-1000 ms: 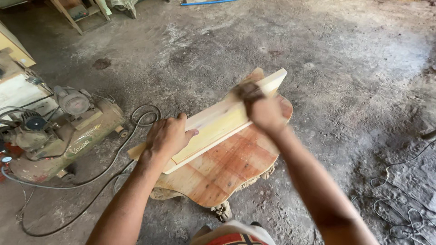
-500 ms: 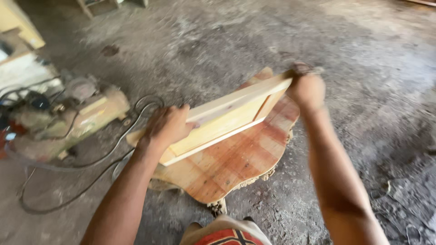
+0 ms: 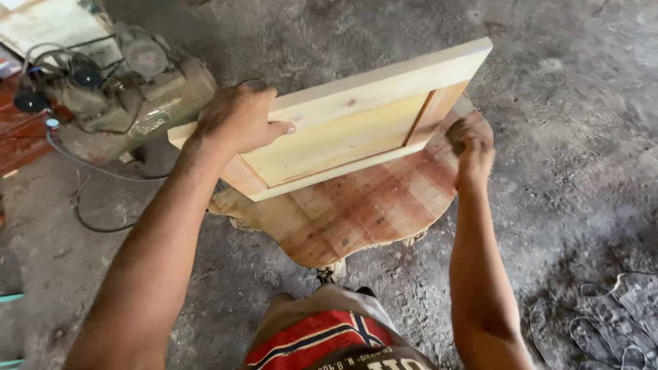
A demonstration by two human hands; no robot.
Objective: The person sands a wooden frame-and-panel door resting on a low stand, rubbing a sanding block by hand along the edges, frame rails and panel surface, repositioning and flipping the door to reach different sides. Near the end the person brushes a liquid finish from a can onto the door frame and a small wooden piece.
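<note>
A pale wooden framed panel (image 3: 343, 130) is tilted up on its long edge over a low round-edged wooden table (image 3: 370, 212) of reddish planks. My left hand (image 3: 236, 120) grips the panel's upper left edge. My right hand (image 3: 469, 147) is at the panel's lower right corner, fingers curled; something small may be in it, but I cannot tell what. My knee in red patterned shorts (image 3: 322, 336) shows at the bottom.
An old air compressor (image 3: 130, 82) with dark hoses (image 3: 96, 171) sits on the concrete floor at the upper left. A coil of thin cable (image 3: 603, 322) lies at the lower right. Rough grey floor (image 3: 582, 103) surrounds the table.
The panel has been raised from lying flat on the table to standing tilted on its edge. My right hand has dropped from the far top corner to the lower right corner.
</note>
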